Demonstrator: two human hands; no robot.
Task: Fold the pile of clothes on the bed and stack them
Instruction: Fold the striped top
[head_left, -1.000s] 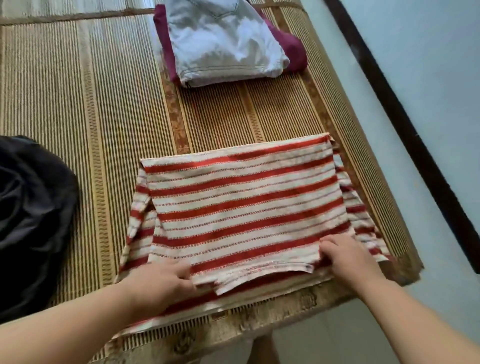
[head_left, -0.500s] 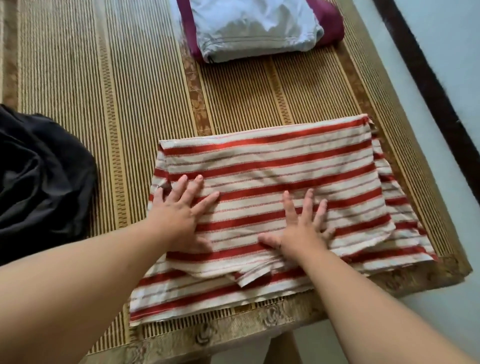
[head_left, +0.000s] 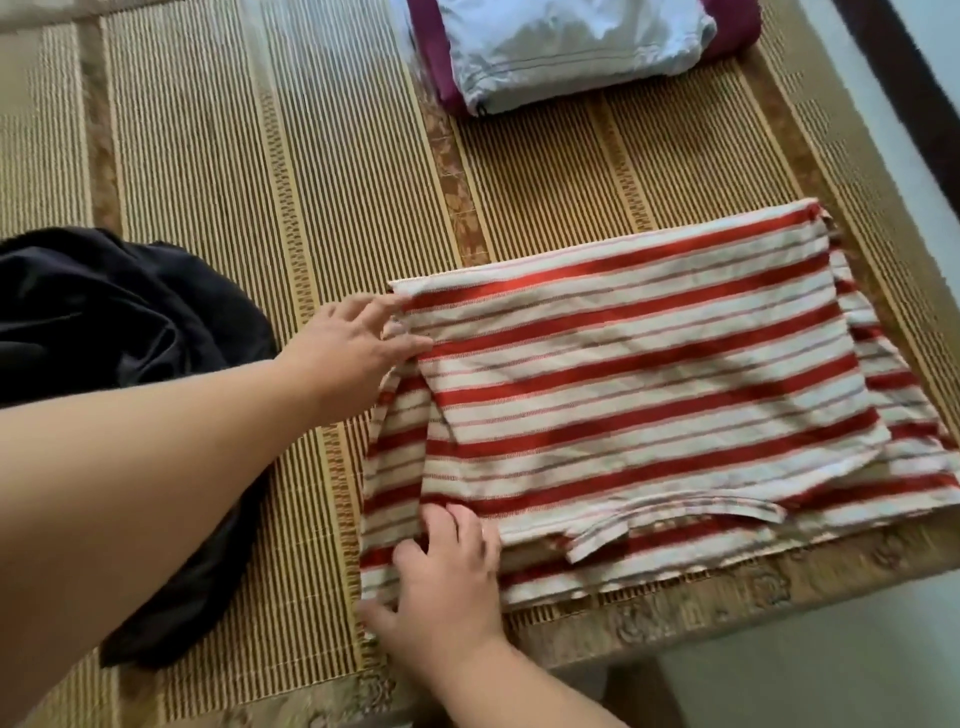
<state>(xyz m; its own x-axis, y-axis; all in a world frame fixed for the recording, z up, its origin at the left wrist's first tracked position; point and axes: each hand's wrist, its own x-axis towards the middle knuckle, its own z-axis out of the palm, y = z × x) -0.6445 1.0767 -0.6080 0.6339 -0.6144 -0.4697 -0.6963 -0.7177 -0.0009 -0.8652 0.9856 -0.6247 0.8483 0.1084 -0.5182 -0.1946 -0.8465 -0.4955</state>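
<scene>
A red-and-white striped shirt (head_left: 649, 395) lies partly folded near the front right edge of the bed, a smaller folded layer on top of a wider one. My left hand (head_left: 348, 348) is at the shirt's far left corner and pinches its edge between thumb and fingers. At the near left corner, my right hand (head_left: 447, 566) has its fingers curled into the cloth and its thumb out to the left. A folded stack, a pale grey garment (head_left: 566, 47) on a maroon one (head_left: 732, 31), sits at the far edge.
A crumpled black garment (head_left: 114, 332) lies to the left, partly under my left forearm. A woven straw mat (head_left: 311, 171) covers the bed. The bed's front edge (head_left: 727, 603) runs just below the shirt, and pale floor (head_left: 831, 675) lies beyond on the right.
Both hands left the middle of the striped shirt, where they pressed it flat, and moved to its left side. They now hold the far and near left corners. The view shifted right.
</scene>
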